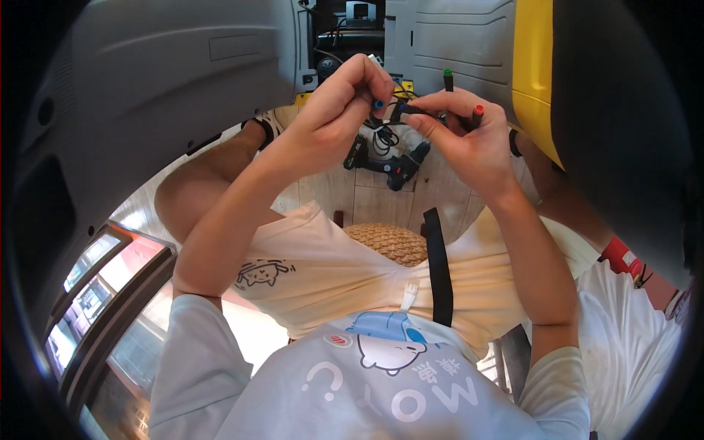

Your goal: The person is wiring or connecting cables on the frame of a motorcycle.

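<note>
My left hand [339, 99] is raised in front of the opened grey housing, its fingers closed in a pinch by a thin black cable. Next to those fingertips shows a small blue end [378, 105]. My right hand [469, 136], level with it, pinches a black cable connector [403, 109] with a blue band between thumb and forefinger. Two slim black sticks also pass between the right fingers, one with a green tip [448, 73], the other with a red tip [479, 110]. Their kind is unclear. What lies inside the left fingers is partly hidden.
Below my hands, a black cordless drill [396, 169] lies on the wooden floor, beside a bundled black cable [383, 139]. Grey panels [183, 66] rise left and right, with a yellow edge [533, 81] at right. Farther back is an open bay [359, 37] with wiring. A woven stool [389, 243] is beneath me.
</note>
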Demonstrator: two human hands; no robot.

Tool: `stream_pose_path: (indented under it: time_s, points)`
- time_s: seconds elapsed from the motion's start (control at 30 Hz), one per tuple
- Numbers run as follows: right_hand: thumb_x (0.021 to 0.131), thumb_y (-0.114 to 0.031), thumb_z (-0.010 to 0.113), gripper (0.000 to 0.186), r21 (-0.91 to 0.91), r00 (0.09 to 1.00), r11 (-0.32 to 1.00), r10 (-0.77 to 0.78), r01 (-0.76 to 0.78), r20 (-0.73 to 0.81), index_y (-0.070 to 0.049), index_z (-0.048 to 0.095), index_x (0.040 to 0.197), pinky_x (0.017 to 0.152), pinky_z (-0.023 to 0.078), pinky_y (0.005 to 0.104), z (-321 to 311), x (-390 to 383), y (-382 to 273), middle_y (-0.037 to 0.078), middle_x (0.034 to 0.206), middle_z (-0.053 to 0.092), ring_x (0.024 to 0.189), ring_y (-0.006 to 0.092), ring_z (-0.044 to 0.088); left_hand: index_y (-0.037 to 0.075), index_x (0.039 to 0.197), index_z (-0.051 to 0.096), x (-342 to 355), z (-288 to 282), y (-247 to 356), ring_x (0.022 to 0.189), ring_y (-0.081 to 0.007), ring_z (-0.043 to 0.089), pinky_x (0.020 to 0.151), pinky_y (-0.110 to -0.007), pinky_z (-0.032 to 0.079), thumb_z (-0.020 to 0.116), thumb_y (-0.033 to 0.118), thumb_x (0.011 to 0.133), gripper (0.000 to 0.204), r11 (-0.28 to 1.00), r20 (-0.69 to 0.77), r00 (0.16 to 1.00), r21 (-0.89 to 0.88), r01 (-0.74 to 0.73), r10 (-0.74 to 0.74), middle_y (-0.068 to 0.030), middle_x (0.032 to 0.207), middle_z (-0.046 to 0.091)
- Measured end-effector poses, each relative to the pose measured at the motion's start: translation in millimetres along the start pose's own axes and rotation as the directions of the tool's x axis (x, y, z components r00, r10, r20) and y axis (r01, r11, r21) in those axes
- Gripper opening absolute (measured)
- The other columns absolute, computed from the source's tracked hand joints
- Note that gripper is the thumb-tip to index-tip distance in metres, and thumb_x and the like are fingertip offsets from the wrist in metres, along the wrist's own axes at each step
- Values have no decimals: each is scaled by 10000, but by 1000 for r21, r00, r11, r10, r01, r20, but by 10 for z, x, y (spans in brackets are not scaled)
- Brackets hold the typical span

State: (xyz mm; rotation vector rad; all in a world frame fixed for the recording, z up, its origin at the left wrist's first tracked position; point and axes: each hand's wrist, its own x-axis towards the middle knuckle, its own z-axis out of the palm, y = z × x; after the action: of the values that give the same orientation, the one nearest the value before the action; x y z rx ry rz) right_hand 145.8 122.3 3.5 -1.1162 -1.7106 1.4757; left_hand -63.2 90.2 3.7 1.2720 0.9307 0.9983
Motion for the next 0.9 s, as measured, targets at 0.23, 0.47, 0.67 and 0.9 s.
stream_pose_path:
  time_s: [0.23,0.47,0.67,0.9]
  points:
    - [784,-64,778,146,76,999,997,16,-13,-41,-25,733,917,524,308,177,16,-26,-8,-27,799,651,616,3,443,19,1026,462,-15,-12,60,955,-142,491,903,-287,415,396,-107,911,182,996,39,996,22,84,-85,-69,1046,482]
    - [784,-65,782,143,124,998,992,22,-15,-56,-30,737,915,539,317,173,-9,-42,-41,-29,776,651,634,5,458,-32,1002,577,53,-55,38,846,-127,554,844,-269,467,497,-65,929,113,989,-13,989,7,147,-146,-46,935,596]
    - [778,-82,794,161,164,984,975,163,-150,-69,-19,733,913,541,310,169,-90,-25,-49,-45,743,633,624,6,438,17,1039,653,137,-301,-70,863,-119,594,785,-275,497,578,-74,879,199,760,-201,972,649,36,125,-52,941,623]
    - [809,-91,771,169,261,994,961,103,-91,-33,0,711,938,564,342,163,-109,-67,-20,-45,751,619,648,9,469,58,1069,656,65,11,-448,1108,-309,530,952,-390,445,690,36,785,287,514,147,988,845,-149,44,-91,1207,581]
